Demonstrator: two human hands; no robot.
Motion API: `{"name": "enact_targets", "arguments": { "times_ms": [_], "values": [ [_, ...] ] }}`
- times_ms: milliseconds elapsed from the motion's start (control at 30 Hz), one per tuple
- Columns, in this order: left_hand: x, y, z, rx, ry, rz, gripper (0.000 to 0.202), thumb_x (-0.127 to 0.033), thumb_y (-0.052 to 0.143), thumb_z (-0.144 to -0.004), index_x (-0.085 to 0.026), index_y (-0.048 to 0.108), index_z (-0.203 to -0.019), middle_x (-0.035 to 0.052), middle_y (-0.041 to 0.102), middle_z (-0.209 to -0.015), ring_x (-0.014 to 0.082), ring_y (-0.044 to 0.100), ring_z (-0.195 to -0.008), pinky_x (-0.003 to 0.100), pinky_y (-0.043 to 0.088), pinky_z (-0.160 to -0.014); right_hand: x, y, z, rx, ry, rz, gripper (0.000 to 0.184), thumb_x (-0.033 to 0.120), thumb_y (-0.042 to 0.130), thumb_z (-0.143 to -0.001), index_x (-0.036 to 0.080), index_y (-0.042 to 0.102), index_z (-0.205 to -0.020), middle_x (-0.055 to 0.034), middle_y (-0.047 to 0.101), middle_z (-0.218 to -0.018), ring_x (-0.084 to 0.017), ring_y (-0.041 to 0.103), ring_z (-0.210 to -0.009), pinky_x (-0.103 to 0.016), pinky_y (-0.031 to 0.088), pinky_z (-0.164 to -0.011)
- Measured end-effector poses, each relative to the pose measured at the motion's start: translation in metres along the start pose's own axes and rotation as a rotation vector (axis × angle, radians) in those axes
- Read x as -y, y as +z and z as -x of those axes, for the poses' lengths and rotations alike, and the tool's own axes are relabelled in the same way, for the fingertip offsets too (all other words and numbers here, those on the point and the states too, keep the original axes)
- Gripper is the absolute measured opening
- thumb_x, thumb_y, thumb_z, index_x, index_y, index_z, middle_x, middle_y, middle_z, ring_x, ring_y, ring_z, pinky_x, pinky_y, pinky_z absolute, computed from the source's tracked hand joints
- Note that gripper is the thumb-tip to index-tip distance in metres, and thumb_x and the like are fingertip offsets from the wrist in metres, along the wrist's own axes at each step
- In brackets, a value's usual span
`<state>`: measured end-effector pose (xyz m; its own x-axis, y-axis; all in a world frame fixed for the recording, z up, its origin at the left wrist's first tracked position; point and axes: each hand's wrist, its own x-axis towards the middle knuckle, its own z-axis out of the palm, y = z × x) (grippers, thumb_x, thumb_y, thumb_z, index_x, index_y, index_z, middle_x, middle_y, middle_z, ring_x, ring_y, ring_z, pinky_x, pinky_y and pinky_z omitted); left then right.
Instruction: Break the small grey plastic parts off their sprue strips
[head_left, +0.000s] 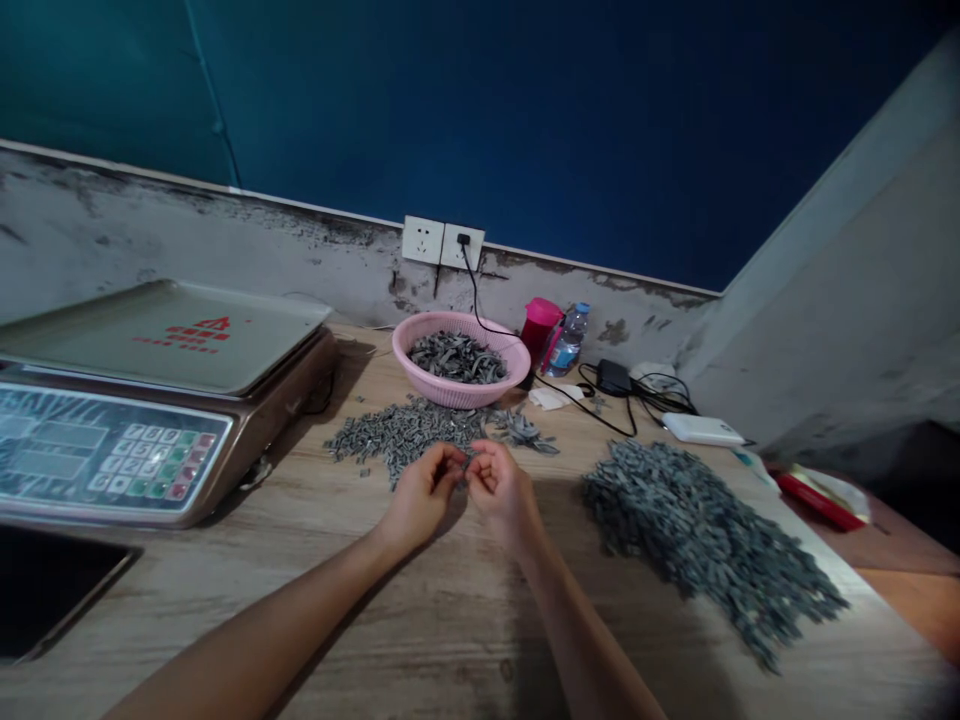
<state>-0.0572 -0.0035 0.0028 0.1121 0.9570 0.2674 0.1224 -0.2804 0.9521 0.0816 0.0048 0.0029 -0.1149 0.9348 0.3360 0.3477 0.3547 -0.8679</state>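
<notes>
a tiny gray bit (468,463) pinched in narrow fingers (452,461) of the left hand (420,498) and right hand (504,497), mid frame. just behind, a gray pile (401,432) on a wooden table (300,620).

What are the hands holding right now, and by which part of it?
The left hand and right hand pinch a small grey piece between their fingertips; it is too small to tell which part they grip.

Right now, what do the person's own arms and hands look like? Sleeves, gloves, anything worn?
Nothing covers them. The bare, sleeveless left forearm and bare, sleeveless right forearm show no cuff or cable up to the frame edge. The ungloved left hand and ungloved right hand have no watch or bracelet at the wrists. Rings can't be made out.
</notes>
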Motion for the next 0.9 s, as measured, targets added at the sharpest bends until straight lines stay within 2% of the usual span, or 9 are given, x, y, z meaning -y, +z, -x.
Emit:
{"name": "enact_targets", "arguments": {
  "times_ms": [233,400,500,633,900],
  "values": [
    [-0.007,0.001,0.005,0.019,0.108,-0.162,0.013,-0.015,0.047,-0.08,-0.02,0.056,-0.087,0.0023,0.061,-0.083,0.0156,0.055,-0.078,0.024,0.039,-0.071,-0.006,0.002,-0.001,-0.024,0.055,-0.006,0.034,0.018,0.054,-0.064,0.022,0.05,-0.098,0.0022,0.058,-0.064,-0.013,0.054,-0.052,-0.022,0.045,-0.05],
    [-0.01,0.002,0.01,0.049,0.276,-0.314,0.021,-0.01,0.043,-0.081,-0.021,0.058,-0.092,0.005,0.062,-0.091,0.0177,0.055,-0.086,0.027,0.039,-0.077,-0.005,0.003,0.001,-0.029,0.091,-0.029,0.033,0.018,0.055,-0.063,0.021,0.05,-0.095,0.0016,0.06,-0.066,-0.013,0.055,-0.052,-0.022,0.044,-0.05],
    [-0.013,0.0,0.01,0.063,0.317,-0.362,0.021,-0.01,0.042,-0.082,-0.02,0.057,-0.093,0.0058,0.062,-0.09,0.0179,0.055,-0.085,0.027,0.039,-0.076,-0.005,0.004,0.001,-0.007,0.115,-0.065,0.036,0.017,0.055,-0.063,0.021,0.049,-0.098,0.0015,0.061,-0.066,-0.013,0.056,-0.053,-0.023,0.046,-0.052],
    [-0.012,0.001,0.009,0.054,0.293,-0.333,0.02,-0.011,0.04,-0.083,-0.019,0.055,-0.093,0.0055,0.061,-0.091,0.0173,0.054,-0.087,0.028,0.04,-0.079,0.0,0.007,0.003,-0.052,0.092,-0.053,0.034,0.016,0.055,-0.063,0.02,0.051,-0.097,0.0001,0.062,-0.07,-0.014,0.058,-0.057,-0.023,0.047,-0.055],
    [-0.002,0.004,0.004,-0.051,0.139,-0.026,0.012,-0.016,0.043,-0.083,-0.019,0.048,-0.093,0.0025,0.052,-0.086,0.014,0.05,-0.083,0.026,0.04,-0.076,0.011,0.01,0.004,-0.103,0.073,-0.141,0.039,0.018,0.057,-0.066,0.019,0.05,-0.105,0.0003,0.061,-0.069,-0.014,0.059,-0.061,-0.023,0.047,-0.055]
  ]
}}
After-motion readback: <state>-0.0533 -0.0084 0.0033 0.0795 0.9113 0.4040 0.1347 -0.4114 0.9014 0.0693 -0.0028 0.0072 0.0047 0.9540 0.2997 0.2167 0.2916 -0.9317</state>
